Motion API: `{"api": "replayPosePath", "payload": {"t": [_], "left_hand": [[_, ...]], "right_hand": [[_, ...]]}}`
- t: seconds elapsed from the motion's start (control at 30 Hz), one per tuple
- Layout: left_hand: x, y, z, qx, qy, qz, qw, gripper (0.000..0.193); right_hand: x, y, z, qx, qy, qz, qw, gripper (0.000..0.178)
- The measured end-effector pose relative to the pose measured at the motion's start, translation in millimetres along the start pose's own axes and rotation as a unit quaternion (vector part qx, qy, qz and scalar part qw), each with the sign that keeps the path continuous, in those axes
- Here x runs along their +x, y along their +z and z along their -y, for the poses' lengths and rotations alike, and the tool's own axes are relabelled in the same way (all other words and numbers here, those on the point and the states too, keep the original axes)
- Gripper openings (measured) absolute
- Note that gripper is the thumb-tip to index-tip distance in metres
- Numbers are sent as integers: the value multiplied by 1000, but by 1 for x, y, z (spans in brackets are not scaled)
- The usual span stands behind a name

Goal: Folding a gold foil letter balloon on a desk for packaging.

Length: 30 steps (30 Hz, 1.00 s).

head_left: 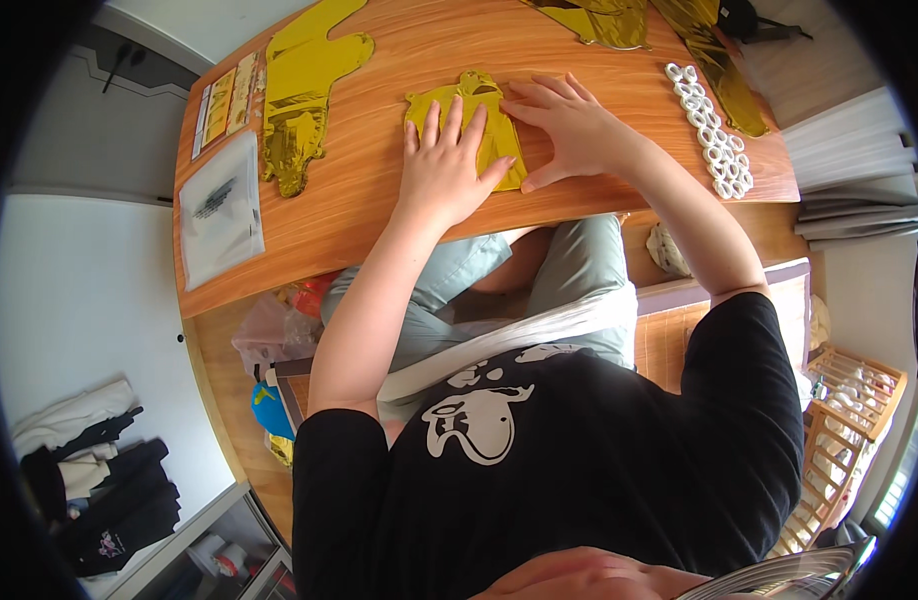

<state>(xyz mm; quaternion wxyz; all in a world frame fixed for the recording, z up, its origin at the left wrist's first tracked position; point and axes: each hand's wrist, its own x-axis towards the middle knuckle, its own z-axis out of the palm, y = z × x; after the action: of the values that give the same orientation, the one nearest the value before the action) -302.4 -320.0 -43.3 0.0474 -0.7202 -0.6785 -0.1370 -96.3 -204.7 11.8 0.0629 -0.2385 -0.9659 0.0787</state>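
Observation:
A flat, shiny gold foil balloon (497, 150), uninflated, lies in front of me near the table's front edge. Across its left and middle part my left hand (444, 165) rests palm down, fingers stretched and slightly apart. My right hand (574, 125) is spread at the balloon's right side, its fingertips by the upper right edge and its thumb by the lower right corner. Nothing is gripped in either hand. Part of the foil is hidden under my left hand.
Another gold foil piece (304, 80) lies to the left, beside a printed card (224, 105) and a clear plastic bag (222, 210). More gold foil (609, 18) sits at the far right. White rings (714, 135) in rows lie on the wooden table (369, 215) near its right edge.

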Motion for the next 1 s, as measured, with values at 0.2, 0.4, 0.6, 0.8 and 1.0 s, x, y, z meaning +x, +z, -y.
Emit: {"api": "replayPosePath", "payload": {"t": [0.2, 0.4, 0.6, 0.8, 1.0], "left_hand": [[-1, 0, 1, -2, 0, 0, 1000, 80], [0, -4, -1, 6, -16, 23, 1000, 77], [0, -5, -1, 14, -14, 28, 999, 77], [0, -5, -2, 16, -12, 24, 1000, 82], [-1, -3, -3, 18, -9, 8, 1000, 87]], "right_hand": [[-46, 7, 1, 63, -40, -81, 994, 60], [-63, 5, 9, 53, -123, -110, 985, 35], [-57, 4, 5, 17, -148, -104, 983, 33], [-55, -1, 2, 34, -191, -87, 977, 33], [-48, 3, -5, -8, -233, -71, 970, 34]]}}
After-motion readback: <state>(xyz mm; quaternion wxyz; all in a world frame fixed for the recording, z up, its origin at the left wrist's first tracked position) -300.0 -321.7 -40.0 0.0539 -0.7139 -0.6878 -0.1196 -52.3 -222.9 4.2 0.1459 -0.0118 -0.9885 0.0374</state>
